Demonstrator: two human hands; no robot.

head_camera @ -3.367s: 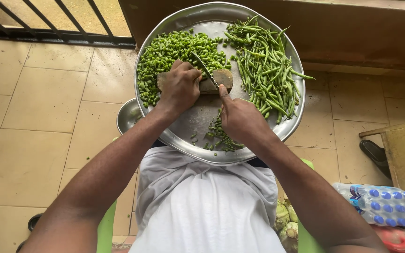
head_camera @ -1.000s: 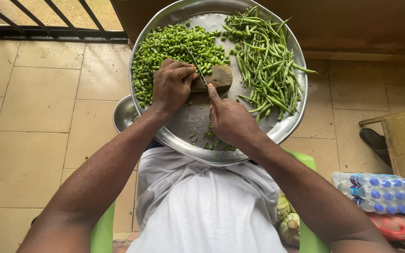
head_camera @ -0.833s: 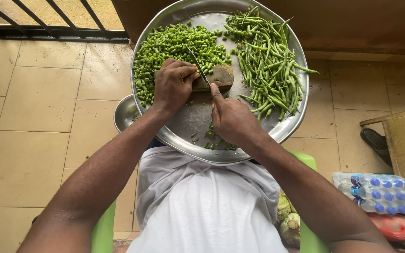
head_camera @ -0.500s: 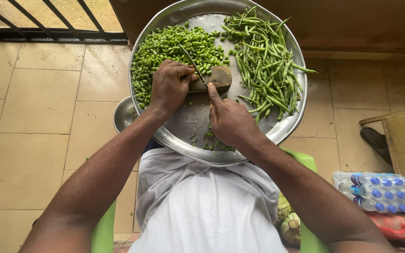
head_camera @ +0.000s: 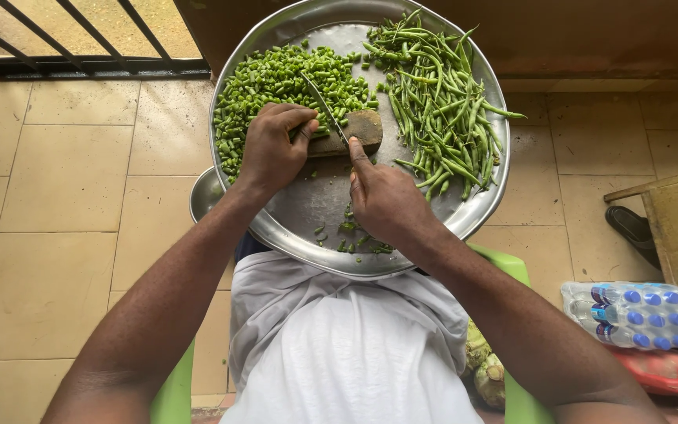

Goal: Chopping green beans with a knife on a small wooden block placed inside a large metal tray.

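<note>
- A wide round silver metal tray (head_camera: pixel 300 212) rests on the lap of a person in a white garment; every place below is told from this tray.
- A small brown wooden chopping block (head_camera: pixel 355 129) lies near the tray's middle.
- The left hand (head_camera: pixel 272 149) sits at the block's left end, fingers curled down and pressed together on a bunch of green beans held against the wood; the bunch itself is mostly hidden under the fingers.
- The right hand (head_camera: pixel 386 196) lies on the tray's near side, closed around the handle of a thin-bladed steel knife (head_camera: pixel 325 108), forefinger stretched along it.
- The blade slants across the block just beside the left fingertips, its tip over the heap of chopped green bean pieces (head_camera: pixel 276 86) on the tray's far left.
- A pile of whole long green beans (head_camera: pixel 441 94) fills the tray's right side.
- A few green trimmings (head_camera: pixel 351 235) lie on the tray's near edge.
- A smaller steel bowl (head_camera: pixel 205 196) peeks out below the tray's left rim.
- A pack of blue-capped plastic bottles (head_camera: pixel 637 314) lies on the tiled floor, well right of the tray.
</note>
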